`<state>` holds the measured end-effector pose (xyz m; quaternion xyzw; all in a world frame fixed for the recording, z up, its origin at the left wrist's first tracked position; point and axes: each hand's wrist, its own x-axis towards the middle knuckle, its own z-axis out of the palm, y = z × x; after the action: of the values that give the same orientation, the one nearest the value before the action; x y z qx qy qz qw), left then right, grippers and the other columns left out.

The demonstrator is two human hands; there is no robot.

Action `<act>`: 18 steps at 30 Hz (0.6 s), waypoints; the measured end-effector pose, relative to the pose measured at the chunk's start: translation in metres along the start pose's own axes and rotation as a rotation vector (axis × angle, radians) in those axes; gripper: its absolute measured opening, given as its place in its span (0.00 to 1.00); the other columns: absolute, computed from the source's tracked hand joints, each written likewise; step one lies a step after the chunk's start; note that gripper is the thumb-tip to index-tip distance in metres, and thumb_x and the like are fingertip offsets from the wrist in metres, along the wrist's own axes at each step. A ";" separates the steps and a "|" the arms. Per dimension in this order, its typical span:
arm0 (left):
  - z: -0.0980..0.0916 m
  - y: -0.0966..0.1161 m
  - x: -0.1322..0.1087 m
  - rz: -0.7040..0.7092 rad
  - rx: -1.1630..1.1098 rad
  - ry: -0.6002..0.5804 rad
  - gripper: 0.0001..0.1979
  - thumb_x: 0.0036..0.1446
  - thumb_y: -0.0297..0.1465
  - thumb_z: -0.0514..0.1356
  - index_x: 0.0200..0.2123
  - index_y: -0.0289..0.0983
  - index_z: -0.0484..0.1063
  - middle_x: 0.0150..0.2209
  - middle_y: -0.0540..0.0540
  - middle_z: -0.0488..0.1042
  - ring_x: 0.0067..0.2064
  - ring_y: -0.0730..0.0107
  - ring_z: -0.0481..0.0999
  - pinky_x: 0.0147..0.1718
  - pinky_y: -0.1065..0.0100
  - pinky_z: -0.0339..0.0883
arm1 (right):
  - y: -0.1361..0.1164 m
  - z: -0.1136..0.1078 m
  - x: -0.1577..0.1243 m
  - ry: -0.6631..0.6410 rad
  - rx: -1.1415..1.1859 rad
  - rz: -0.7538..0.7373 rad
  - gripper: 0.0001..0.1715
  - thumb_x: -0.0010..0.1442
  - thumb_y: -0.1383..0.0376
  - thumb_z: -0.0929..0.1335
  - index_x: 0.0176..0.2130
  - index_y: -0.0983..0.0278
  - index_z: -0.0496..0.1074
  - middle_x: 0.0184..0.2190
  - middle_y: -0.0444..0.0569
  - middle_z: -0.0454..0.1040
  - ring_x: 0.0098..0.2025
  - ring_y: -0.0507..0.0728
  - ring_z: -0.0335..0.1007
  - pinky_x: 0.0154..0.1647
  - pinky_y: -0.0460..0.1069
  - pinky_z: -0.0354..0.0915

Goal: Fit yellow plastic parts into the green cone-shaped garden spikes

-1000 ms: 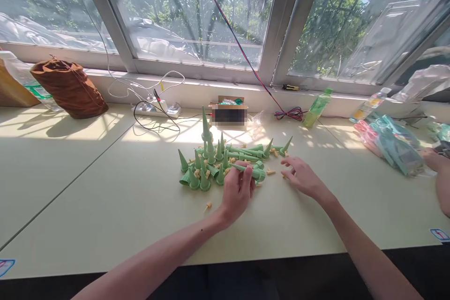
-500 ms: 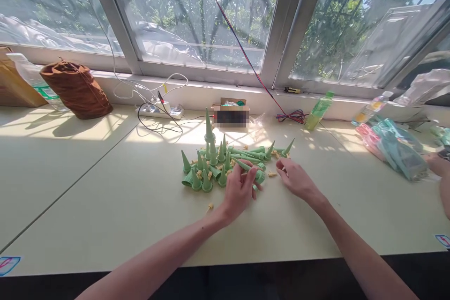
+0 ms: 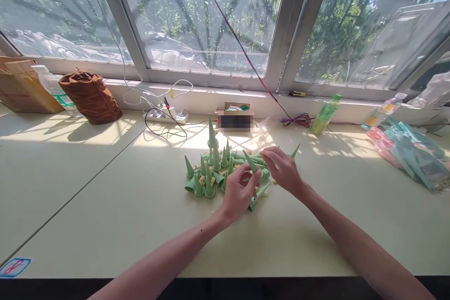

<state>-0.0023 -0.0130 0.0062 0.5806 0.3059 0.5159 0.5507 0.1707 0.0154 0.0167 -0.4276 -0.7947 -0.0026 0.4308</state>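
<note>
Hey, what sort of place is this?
Probably an indoor workbench area: a pale, flat tabletop beside grey-framed glass windows, bearing green pointed plastic cones and a white plastic power strip.

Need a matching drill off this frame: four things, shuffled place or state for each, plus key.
1. Left hand
2. Brown fabric pouch
3. White plastic power strip
4. Coiled red-and-black wire

A. Beside the green plastic bottle
B. Has cables plugged in
C. Holding a pointed green plastic cone
D. Beside the clear plastic bottle

Pairs: 1-C, 2-D, 3-B, 4-A
</note>
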 end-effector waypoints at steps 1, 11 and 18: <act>-0.001 0.000 0.000 0.005 0.012 0.000 0.14 0.58 0.40 0.63 0.39 0.35 0.71 0.26 0.50 0.68 0.25 0.75 0.69 0.17 0.75 0.67 | 0.002 0.001 -0.004 -0.007 -0.004 -0.004 0.13 0.70 0.64 0.60 0.44 0.59 0.72 0.41 0.52 0.74 0.44 0.57 0.72 0.47 0.51 0.68; -0.007 0.005 0.006 0.046 0.031 -0.028 0.14 0.62 0.38 0.59 0.45 0.36 0.72 0.34 0.46 0.71 0.29 0.74 0.69 0.19 0.74 0.70 | 0.008 0.000 -0.018 0.148 0.023 -0.186 0.16 0.66 0.74 0.63 0.49 0.60 0.73 0.43 0.52 0.75 0.44 0.55 0.73 0.41 0.49 0.71; -0.007 0.005 0.004 0.064 0.084 -0.064 0.13 0.62 0.37 0.59 0.47 0.37 0.71 0.42 0.43 0.73 0.33 0.72 0.71 0.21 0.74 0.71 | -0.005 0.003 -0.019 0.280 0.040 -0.183 0.19 0.64 0.76 0.64 0.50 0.59 0.71 0.41 0.51 0.76 0.43 0.55 0.74 0.43 0.50 0.71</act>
<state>-0.0091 -0.0083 0.0107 0.6290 0.2907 0.5010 0.5185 0.1699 0.0002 0.0031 -0.3401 -0.7624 -0.0857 0.5438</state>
